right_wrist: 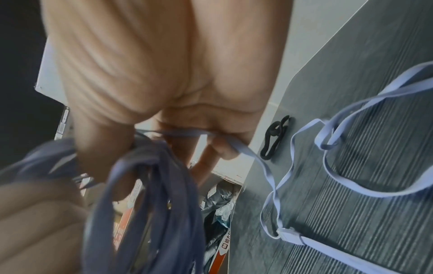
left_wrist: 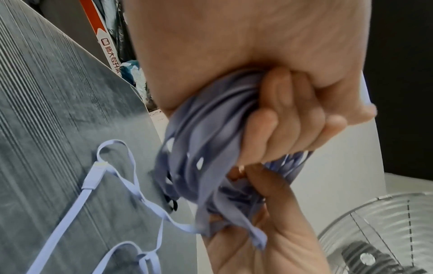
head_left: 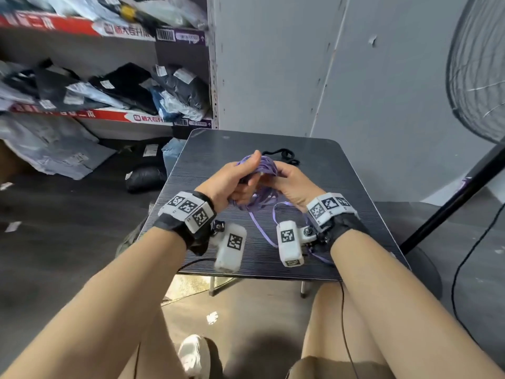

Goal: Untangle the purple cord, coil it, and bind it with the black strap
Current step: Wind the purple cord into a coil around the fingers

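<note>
Left hand [head_left: 232, 179] fingers [left_wrist: 276, 118] clenched round purple cord [head_left: 266, 166] bundle – right hand [head_left: 293, 184] pinching one strand – black strap [head_left: 284, 155] beyond

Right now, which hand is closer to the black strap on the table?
Right. The right hand holds the purple cord just short of the black strap; the left hand grips the bundle farther to its left.

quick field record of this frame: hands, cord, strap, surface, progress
left hand: grips the bundled loops of the purple cord
right hand: holds the same bundle, one strand running between its fingers
cord tail: loose, looped on the table, connector lying flat
black strap: on the table beyond the hands, untouched
progress: coiling under way; binding not yet started
</note>
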{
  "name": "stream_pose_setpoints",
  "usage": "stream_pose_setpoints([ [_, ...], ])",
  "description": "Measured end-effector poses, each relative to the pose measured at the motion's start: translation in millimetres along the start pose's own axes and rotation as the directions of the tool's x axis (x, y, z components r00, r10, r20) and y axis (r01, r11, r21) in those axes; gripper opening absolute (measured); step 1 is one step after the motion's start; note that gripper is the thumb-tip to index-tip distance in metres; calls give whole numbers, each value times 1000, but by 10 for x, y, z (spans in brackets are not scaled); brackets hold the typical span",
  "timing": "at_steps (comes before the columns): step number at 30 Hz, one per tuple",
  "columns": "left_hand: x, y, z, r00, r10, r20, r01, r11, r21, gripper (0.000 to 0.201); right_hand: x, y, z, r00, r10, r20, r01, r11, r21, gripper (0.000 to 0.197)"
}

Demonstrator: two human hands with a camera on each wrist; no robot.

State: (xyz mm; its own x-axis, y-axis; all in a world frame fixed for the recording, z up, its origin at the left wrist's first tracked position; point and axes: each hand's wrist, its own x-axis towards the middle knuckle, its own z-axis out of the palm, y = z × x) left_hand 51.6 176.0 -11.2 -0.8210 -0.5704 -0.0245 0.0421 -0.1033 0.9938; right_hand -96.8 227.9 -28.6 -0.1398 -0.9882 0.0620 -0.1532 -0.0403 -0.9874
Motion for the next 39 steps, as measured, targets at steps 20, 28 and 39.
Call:
stream_pose_setpoints([
  [20,744,120,-174,996,81,-26,-83,990,-112,26,645,-136,-409,964,-50,-260,-22,964,-266,14],
  [28,899,377,-374,984,-118,132,134,983,-124,57,880,-236,-474,993,-27,-112,-16,930,-367,14],
  [39,924,544,-355,998,-7,60,11,997,-74,35,1011,-458,-396,998,-34,-47,17,948,-318,31],
])
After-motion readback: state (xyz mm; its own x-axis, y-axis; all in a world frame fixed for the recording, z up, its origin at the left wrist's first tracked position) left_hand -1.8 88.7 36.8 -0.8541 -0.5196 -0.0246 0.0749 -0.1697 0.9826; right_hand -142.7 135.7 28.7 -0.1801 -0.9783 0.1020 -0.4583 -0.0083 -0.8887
